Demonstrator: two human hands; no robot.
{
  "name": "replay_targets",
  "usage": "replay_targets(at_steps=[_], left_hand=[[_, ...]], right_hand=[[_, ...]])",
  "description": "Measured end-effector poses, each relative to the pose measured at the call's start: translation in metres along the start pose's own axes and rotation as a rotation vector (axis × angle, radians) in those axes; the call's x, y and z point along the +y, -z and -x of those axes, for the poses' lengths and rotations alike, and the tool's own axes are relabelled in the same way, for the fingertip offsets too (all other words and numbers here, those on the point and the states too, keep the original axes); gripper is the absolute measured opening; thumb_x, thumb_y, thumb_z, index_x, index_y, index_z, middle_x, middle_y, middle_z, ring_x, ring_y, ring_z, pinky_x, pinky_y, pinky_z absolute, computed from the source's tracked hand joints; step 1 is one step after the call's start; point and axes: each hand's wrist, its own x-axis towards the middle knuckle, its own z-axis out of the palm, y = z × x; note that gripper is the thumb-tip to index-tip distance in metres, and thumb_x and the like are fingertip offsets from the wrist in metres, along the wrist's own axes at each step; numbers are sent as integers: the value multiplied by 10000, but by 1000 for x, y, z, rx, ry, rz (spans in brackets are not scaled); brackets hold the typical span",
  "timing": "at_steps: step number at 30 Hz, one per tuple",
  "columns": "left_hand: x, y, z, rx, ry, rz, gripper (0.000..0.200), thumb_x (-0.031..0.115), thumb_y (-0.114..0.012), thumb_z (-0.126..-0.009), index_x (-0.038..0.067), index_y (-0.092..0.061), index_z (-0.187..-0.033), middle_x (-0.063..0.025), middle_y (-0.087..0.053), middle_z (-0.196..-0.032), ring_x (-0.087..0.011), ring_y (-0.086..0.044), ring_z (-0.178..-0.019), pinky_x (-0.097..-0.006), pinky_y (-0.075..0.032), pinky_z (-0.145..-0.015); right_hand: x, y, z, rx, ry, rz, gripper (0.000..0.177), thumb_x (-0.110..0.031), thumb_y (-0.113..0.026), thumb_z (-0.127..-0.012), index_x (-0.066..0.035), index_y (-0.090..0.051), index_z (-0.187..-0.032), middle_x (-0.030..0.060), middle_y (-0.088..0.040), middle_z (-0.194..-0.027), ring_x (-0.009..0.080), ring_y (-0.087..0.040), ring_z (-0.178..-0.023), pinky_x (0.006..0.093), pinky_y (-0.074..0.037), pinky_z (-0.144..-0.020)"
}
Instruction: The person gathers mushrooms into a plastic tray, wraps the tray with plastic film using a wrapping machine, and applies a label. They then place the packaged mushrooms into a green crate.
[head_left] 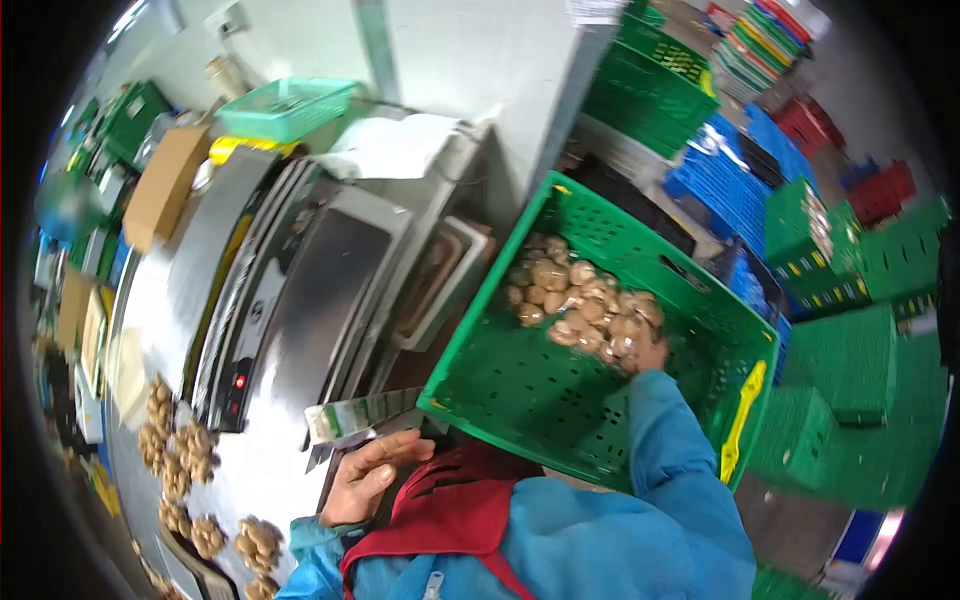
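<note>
Inside a large green crate [500, 385], film-wrapped packs of brown mushrooms [575, 300] lie along the far side. My right hand [652, 354] reaches down into the crate, its fingers at the shiny mushroom pack [628, 330] at the right end of the row. That hand's fingertips are partly hidden by the pack and the sleeve. My left hand [368, 482] is held near the steel table's edge with fingers stretched out and nothing in them. Just beyond it is a strip of printed labels [360, 416].
A wrapping machine with a dark plate [325, 270] and red light stands on the steel table [265, 445]. Clusters of mushrooms [190, 450] lie at left. A cardboard box [165, 190] and light green basket [285, 110] stand behind. Green crates [840, 365] are stacked right.
</note>
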Motion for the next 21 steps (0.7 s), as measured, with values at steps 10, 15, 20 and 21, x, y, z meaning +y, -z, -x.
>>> replay_targets(at_steps=[10,15,20,21], left_hand=[[-62,122,85,1016,-515,165,336,190,-553,-909,-16,-538,-1175,-104,-632,-1026,-172,-602,-928,-307,-464,-850],[-80,224,190,1651,-627,281,401,189,-601,-854,23,-514,-1209,-105,-581,-1139,-182,-545,-1045,-327,-414,-882],[-53,361,270,1856,-700,178,532,237,-589,-859,-80,-443,-1260,-223,-491,-1264,-285,-463,-1186,-353,-342,-1011],[-53,393,277,1849,-709,187,532,237,-589,-859,-80,-443,-1260,-223,-491,-1264,-285,-463,-1186,-353,-342,-1011]], right_hand=[[-361,-51,149,-933,425,-396,300,-173,-526,-902,17,-547,-1133,117,-608,-960,158,-580,-872,265,-465,-736],[-467,-91,410,-2271,272,-206,330,-61,-518,-882,71,-494,-1183,181,-611,-1040,233,-635,-881,315,-503,-808],[-441,-232,621,-2187,5,-111,576,-124,-572,-845,66,-323,-1329,165,-555,-1129,230,-564,-1035,322,-464,-819],[-443,-263,654,-2124,55,-27,662,-118,-607,-823,56,-260,-1359,179,-531,-1163,241,-536,-1074,328,-452,-842]])
